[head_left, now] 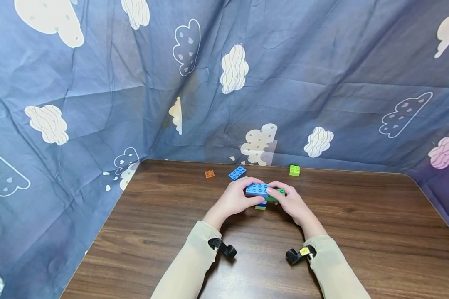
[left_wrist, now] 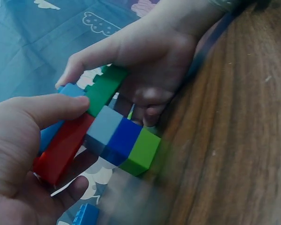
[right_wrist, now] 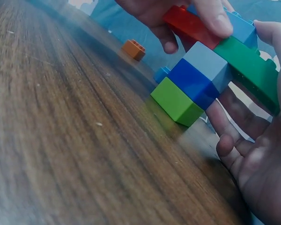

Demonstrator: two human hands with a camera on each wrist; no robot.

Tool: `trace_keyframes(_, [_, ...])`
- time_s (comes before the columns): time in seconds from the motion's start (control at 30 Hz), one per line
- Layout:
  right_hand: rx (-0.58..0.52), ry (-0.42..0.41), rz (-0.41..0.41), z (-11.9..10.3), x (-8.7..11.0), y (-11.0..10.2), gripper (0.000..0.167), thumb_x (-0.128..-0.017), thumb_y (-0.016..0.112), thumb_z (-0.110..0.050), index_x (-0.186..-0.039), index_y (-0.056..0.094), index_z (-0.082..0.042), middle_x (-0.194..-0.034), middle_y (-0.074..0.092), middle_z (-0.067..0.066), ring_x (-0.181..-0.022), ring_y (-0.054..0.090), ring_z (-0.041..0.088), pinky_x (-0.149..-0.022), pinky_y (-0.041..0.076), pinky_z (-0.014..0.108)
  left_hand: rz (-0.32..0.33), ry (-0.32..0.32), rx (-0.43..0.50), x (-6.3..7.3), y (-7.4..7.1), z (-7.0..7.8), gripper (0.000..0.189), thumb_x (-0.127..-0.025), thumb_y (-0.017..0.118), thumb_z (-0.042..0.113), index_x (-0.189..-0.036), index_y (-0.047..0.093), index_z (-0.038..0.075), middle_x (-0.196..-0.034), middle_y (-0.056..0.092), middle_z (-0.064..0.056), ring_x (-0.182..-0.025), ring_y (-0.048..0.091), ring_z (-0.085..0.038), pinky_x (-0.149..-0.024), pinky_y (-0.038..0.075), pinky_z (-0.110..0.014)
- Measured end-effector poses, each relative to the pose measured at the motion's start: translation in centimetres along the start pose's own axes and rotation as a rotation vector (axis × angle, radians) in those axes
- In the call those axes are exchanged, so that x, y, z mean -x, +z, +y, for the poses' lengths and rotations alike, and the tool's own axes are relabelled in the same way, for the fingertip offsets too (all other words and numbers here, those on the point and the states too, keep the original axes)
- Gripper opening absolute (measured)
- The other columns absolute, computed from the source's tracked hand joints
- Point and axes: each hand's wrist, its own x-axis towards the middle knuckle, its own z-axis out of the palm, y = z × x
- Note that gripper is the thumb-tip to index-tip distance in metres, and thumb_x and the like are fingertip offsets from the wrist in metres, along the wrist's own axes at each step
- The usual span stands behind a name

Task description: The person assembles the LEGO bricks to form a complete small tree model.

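Note:
Both hands hold a built-up stack of toy building bricks above the wooden table. Its narrow column runs from a lime brick (right_wrist: 177, 102) at the bottom through a dark blue brick (right_wrist: 192, 84) to a grey-blue brick (right_wrist: 207, 65). Across that column lie a red brick (left_wrist: 63, 147) and a green brick (left_wrist: 105, 89), end to end. A light blue brick (head_left: 256, 189) sits on top, bridging them. My left hand (head_left: 235, 197) grips the red and light blue end. With its thumb on the light blue brick, my right hand (head_left: 293, 203) holds the green end.
Along the table's (head_left: 153, 249) back lie an orange brick (head_left: 209, 174), a loose blue brick (head_left: 237, 172) and a loose lime brick (head_left: 294, 170). A blue cloth (head_left: 209, 104) with cloud prints hangs behind the table and along its left side.

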Motion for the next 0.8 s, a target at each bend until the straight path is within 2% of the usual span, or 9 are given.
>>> trace_keyframes(0.17, [-0.001,0.0,-0.001,0.0,-0.1,0.0,0.037,-0.112,0.066,-0.033,-0.129,0.068,0.0,-0.108,0.068,0.007,-0.093,0.061,0.023,-0.08,0.055,0.034,0.008,-0.025,-0.015,-0.1,0.3,0.1,0.039,-0.096,0.088,0.024,-0.132,0.075,0.019,-0.13,0.073,0.002,-0.113,0.066,-0.01,-0.101,0.054,-0.029])
trace_keyframes(0.4, [0.006,0.002,0.009,0.0,0.0,-0.1,0.037,-0.111,0.066,-0.033,-0.129,0.069,-0.001,-0.109,0.068,0.007,-0.094,0.06,0.023,-0.081,0.055,0.033,0.001,0.002,-0.043,-0.1,0.4,-0.1,0.039,-0.098,0.086,0.025,-0.134,0.073,0.018,-0.133,0.072,0.001,-0.114,0.066,-0.011,-0.102,0.054,-0.029])
trace_keyframes(0.57, [-0.037,-0.009,0.021,0.1,0.2,-0.3,0.037,-0.111,0.066,-0.034,-0.128,0.069,-0.002,-0.107,0.068,0.004,-0.087,0.06,0.022,-0.072,0.052,0.031,0.001,0.008,-0.06,0.0,0.4,-0.3,0.038,-0.098,0.086,0.028,-0.134,0.073,0.019,-0.134,0.072,0.002,-0.114,0.066,-0.011,-0.103,0.054,-0.029])
trace_keyframes(0.7, [-0.114,-0.036,0.067,0.2,0.2,-1.0,0.04,-0.112,0.064,-0.034,-0.129,0.068,0.002,-0.115,0.071,0.001,-0.095,0.063,0.015,-0.076,0.052,0.026,0.004,0.0,-0.068,0.0,0.4,-0.4,0.038,-0.098,0.085,0.03,-0.134,0.074,0.021,-0.135,0.072,0.003,-0.115,0.065,-0.01,-0.104,0.053,-0.03])
trace_keyframes(0.8, [-0.136,-0.047,0.15,0.2,0.3,-1.8,0.041,-0.111,0.067,-0.033,-0.13,0.068,0.003,-0.117,0.073,0.0,-0.099,0.063,0.011,-0.079,0.052,0.024,0.007,-0.001,-0.061,0.0,0.5,-0.3,0.039,-0.098,0.086,0.029,-0.134,0.074,0.021,-0.135,0.072,0.003,-0.116,0.066,-0.01,-0.105,0.053,-0.03])
